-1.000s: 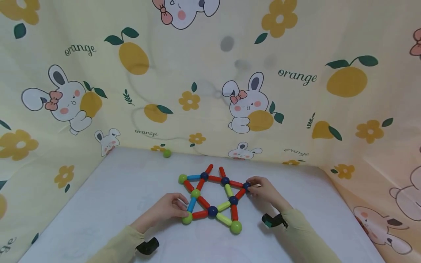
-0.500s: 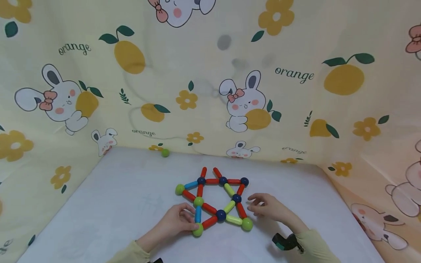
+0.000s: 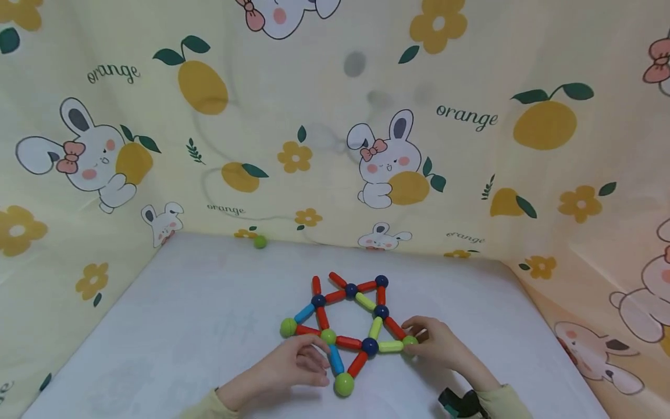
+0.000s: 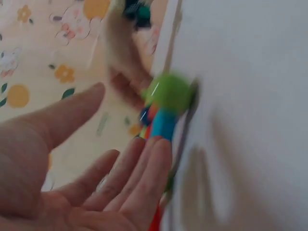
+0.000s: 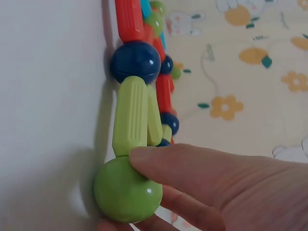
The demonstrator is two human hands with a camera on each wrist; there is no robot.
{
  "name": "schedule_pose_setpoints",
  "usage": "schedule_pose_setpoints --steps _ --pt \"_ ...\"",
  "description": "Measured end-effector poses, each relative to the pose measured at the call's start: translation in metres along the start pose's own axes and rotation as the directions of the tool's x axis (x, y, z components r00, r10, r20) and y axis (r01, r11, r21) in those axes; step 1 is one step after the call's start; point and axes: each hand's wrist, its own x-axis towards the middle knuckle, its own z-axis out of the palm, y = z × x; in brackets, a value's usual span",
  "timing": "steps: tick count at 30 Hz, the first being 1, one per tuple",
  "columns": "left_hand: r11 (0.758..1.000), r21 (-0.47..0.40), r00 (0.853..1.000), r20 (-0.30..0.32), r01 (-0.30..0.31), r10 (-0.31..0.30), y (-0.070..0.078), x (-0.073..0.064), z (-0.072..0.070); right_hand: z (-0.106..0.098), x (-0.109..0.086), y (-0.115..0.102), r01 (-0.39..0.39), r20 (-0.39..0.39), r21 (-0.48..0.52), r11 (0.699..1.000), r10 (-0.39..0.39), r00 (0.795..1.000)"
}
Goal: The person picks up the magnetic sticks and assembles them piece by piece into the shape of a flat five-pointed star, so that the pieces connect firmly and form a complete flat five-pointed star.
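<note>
A flat frame of coloured rods and balls lies on the white tabletop, with red rods (image 3: 348, 343), blue rods, yellow-green rods (image 5: 130, 115), dark blue balls (image 3: 369, 347) and green balls. My right hand (image 3: 437, 347) pinches the green ball (image 5: 127, 190) at its right corner, thumb on top in the right wrist view. My left hand (image 3: 293, 364) is apart from the near green ball (image 3: 344, 384), its fingers loosely bent beside the blue rod (image 3: 336, 359). In the left wrist view its thumb and fingers are spread and hold nothing; the ball there is blurred.
A loose green ball (image 3: 260, 241) sits at the table's back edge, by the printed curtain (image 3: 324, 192) that stands behind and at both sides. Two red rods (image 3: 316, 285) stick out from the frame's far side with bare ends.
The frame has turned counterclockwise on the table. My right hand left the far dark blue ball and took the right green ball. My left hand let go of the near green ball.
</note>
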Motion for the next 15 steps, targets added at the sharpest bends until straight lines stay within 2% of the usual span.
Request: schedule_pose_setpoints --steps 3,5,6,8,10,14,15 --pt "0.995 0.03 0.993 -0.059 -0.099 0.101 0.011 0.006 -0.023 -0.005 0.001 0.002 -0.028 -0.036 0.004 1.0 0.028 0.999" --pt "0.987 0.075 0.977 -0.147 -0.145 0.155 0.018 0.013 -0.043 -0.008 0.003 0.004 -0.032 -0.049 0.01 0.999 0.033 0.998" --pt "0.982 0.104 0.963 -0.199 -0.161 0.179 0.02 0.018 -0.054 -0.01 0.004 0.006 -0.033 -0.052 0.013 0.999 0.034 0.998" --pt "0.97 0.168 0.927 -0.304 -0.175 0.22 0.023 0.027 -0.076 -0.015 0.006 0.008 -0.032 -0.061 0.016 0.999 0.033 0.998" --pt "0.959 0.227 0.882 -0.397 -0.173 0.253 0.025 0.037 -0.099 -0.019 0.008 0.011 -0.027 -0.069 0.019 0.999 0.028 0.997" --pt "0.931 0.32 0.801 -0.503 -0.175 0.324 0.02 0.057 -0.144 -0.025 0.012 0.017 -0.031 -0.091 0.02 0.999 0.033 0.995" --pt "0.925 0.34 0.786 -0.521 -0.167 0.334 0.017 0.061 -0.154 -0.026 0.013 0.019 -0.033 -0.095 0.022 0.999 0.035 0.995"
